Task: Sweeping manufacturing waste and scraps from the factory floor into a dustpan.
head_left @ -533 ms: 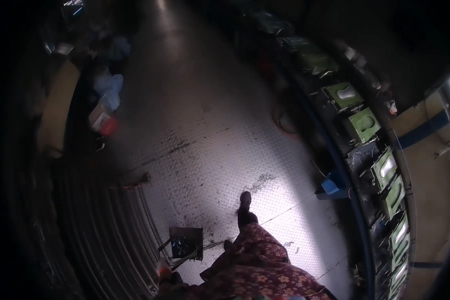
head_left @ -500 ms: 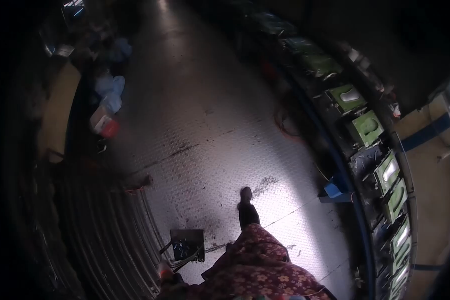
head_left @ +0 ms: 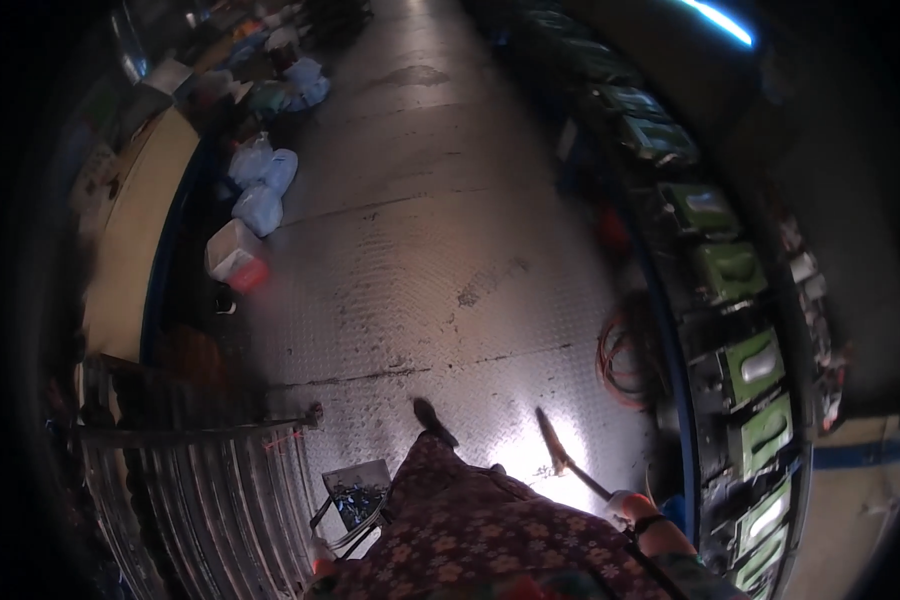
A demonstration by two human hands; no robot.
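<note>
At the lower right my right hand (head_left: 628, 507) is closed round the dark handle of a broom (head_left: 552, 440). Its narrow brownish head reaches the brightly lit metal floor. Beside my floral apron, at lower left, a dustpan (head_left: 360, 487) with dark scraps in it is tilted near the floor. My left hand (head_left: 321, 556), partly in shadow and cut off by the apron, is closed at the dustpan's thin handle.
To the right runs a row of green shoe-sole moulds (head_left: 752, 365) behind a blue rail. A coiled hose (head_left: 620, 365) lies beside it. On the left stand a slatted metal conveyor (head_left: 200, 500), a white and red bin (head_left: 236, 255) and plastic bags (head_left: 260, 205).
I have moved forward along the aisle. My right hand and the broom have come into view at lower right. The dustpan has come along at my left side.
</note>
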